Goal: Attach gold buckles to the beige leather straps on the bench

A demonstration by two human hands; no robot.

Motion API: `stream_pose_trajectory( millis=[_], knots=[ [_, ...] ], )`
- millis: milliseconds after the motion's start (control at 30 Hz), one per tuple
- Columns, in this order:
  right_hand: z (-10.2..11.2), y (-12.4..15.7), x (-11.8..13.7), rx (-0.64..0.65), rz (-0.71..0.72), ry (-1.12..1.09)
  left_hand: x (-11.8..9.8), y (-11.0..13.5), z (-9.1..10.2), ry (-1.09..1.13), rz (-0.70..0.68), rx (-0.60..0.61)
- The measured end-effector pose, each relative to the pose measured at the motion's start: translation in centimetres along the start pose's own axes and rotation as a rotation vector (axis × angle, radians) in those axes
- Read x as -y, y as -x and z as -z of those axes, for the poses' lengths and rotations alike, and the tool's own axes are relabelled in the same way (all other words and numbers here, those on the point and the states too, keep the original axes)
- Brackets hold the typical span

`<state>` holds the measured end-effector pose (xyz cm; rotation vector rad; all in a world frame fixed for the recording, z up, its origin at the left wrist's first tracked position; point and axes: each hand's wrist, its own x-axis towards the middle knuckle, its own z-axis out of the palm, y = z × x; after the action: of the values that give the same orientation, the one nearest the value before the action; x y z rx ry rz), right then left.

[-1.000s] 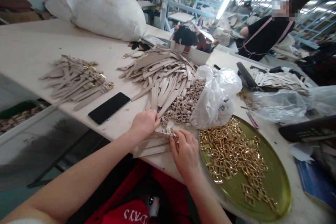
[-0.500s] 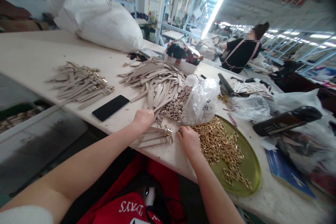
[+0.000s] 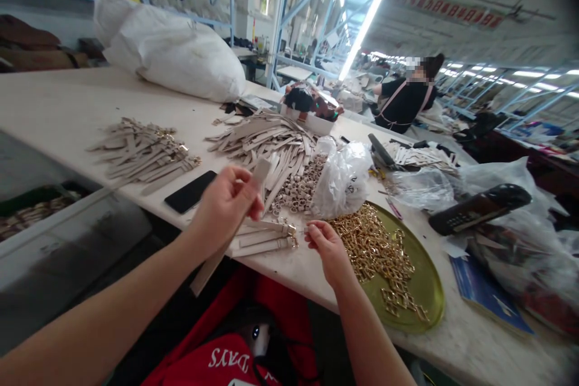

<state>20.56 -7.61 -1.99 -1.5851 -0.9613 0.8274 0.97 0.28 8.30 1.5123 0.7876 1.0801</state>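
Note:
My left hand [image 3: 225,205] is raised above the table edge, closed on a beige strap [image 3: 257,176] that hangs down past my wrist. My right hand [image 3: 326,245] rests by the rim of the gold tray [image 3: 425,289], fingers pinched on something small I cannot make out. Between my hands lie a few straps with buckles [image 3: 262,239]. Gold buckles [image 3: 371,247] fill the tray. Just beyond are beige loops [image 3: 301,188] and a large pile of straps [image 3: 266,142].
A black phone [image 3: 190,191] lies left of my hands, with a strap pile with buckles [image 3: 145,154] farther left. A white plastic bag [image 3: 342,179], a big white sack [image 3: 176,54], a calculator [image 3: 479,208] and clear bags are on the table. A person in black [image 3: 404,102] stands behind.
My left hand lifted a single strap from the pile and raised it off the table. My right hand moved from the buckled straps to the tray's edge. The view tilted upward.

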Motion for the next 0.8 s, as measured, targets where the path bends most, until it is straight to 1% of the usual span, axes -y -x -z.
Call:
stream_pose_trajectory(
  millis=[33, 67, 100, 167, 267, 367, 467, 533, 600, 667, 700, 800],
  knots=[
    [-0.5, 0.6, 0.4, 0.009, -0.08, -0.225, 0.7, 1.1, -0.8, -0.018, 0.136, 0.134],
    [-1.0, 1.2, 0.8, 0.015, -0.147, -0.408, 1.6, 2.2, -1.7, -0.024, 0.249, 0.242],
    [-1.6, 1.7, 1.1, 0.016, -0.194, -0.537, 2.7, 3.0, -2.5, -0.041, 0.328, 0.317],
    [-2.5, 2.5, 1.3, 0.017, -0.263, -0.708, 4.8, 4.2, -3.8, -0.061, 0.42, 0.332],
    [-3.2, 3.0, 1.1, -0.004, -0.327, -0.842, 6.9, 4.9, -4.5, -0.068, 0.458, 0.293],
    [-3.1, 2.9, 0.6, -0.034, -0.345, -0.845, 7.8, 5.0, -4.5, -0.064, 0.499, 0.313],
    [-2.9, 2.9, 0.2, 0.0, -0.35, -0.732, 8.1, 4.9, -4.3, -0.071, 0.545, 0.356],
    [-2.7, 3.2, 0.0, 0.061, -0.341, -0.622, 8.3, 4.7, -4.3, -0.119, 0.558, 0.401],
    [-2.6, 3.5, -0.3, 0.16, -0.334, -0.529, 8.3, 4.5, -4.2, -0.174, 0.561, 0.448],
    [-2.5, 3.7, -0.6, 0.228, -0.333, -0.483, 8.3, 4.4, -4.0, -0.168, 0.564, 0.495],
    [-2.4, 3.7, -0.7, 0.223, -0.333, -0.48, 8.2, 4.4, -3.8, -0.136, 0.574, 0.527],
    [-2.3, 3.5, -1.1, 0.107, -0.336, -0.49, 7.8, 4.6, -3.2, -0.032, 0.623, 0.642]
  ],
)
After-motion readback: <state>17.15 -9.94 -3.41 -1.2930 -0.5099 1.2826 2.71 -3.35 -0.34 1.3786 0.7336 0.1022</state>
